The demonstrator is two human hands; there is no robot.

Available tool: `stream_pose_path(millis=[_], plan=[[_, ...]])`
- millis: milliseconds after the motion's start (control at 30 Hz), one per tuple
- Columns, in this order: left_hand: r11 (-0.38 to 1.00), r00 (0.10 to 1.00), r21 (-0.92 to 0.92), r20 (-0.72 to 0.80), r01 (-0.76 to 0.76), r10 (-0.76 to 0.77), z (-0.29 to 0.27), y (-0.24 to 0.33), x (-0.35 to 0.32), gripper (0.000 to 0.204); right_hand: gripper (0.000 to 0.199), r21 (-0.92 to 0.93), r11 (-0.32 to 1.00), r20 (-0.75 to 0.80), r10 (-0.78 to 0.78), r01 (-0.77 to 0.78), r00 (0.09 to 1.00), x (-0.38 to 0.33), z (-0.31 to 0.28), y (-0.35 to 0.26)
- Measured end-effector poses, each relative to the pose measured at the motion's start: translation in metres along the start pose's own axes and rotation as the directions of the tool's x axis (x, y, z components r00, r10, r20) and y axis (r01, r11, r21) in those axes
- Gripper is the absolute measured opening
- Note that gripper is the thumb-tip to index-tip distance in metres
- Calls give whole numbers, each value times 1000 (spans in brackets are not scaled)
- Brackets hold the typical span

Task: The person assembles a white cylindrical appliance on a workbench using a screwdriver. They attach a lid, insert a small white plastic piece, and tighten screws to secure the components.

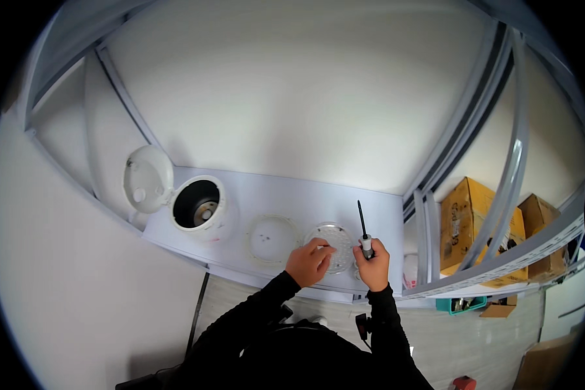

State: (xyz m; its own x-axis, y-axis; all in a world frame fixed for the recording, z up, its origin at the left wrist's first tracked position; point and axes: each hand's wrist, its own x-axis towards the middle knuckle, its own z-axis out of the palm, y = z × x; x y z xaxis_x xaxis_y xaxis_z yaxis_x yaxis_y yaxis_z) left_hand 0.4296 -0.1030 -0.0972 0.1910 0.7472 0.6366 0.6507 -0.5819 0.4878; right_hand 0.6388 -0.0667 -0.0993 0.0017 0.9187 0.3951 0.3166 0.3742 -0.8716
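Note:
My right hand (375, 268) is wrapped round the grey handle of a screwdriver (362, 220), whose dark shaft points up and away from me. My left hand (307, 264) hovers over the near left part of a round, shiny, see-through or silvery disc (330, 232). Its fingers are curled together; whatever they may hold is too small to make out. Left of the disc lies a thin pale ring (251, 229), with a few tiny dark specks inside it. Further left stands a white rice cooker (222, 209), its lid (151, 174) swung open to the left.
These things rest on a pale table (240, 177) against a white wall, framed by grey metal posts (425, 227). Beyond the right post are cardboard boxes (458, 224) on a shelf. A teal bin (460, 305) sits lower right, and a red object (464, 383) is on the floor.

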Motion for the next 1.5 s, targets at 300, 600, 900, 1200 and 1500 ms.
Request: stream_pose_path(millis=[300,600,900,1200,1500], plan=[[993,957,120,-289,21,15,-157,-67,-36,17,14,60,993,123,-107,100,987,-7,122,-73],[933,785,359,-571,-25,241,-343,-173,-100,28,18,133,969,168,-230,210,958,-39,300,-176],[975,840,77,-525,209,-139,-413,-239,-99,58,22,174,957,167,-260,231,951,-48,385,-242],[992,920,-82,-373,95,-119,-415,-234,-86,57,26,364,930,218,-43,-41,975,-55,413,-249],[993,978,8,-167,-121,121,-401,-227,-70,55,27,513,851,92,77,-114,993,-32,433,-261]])
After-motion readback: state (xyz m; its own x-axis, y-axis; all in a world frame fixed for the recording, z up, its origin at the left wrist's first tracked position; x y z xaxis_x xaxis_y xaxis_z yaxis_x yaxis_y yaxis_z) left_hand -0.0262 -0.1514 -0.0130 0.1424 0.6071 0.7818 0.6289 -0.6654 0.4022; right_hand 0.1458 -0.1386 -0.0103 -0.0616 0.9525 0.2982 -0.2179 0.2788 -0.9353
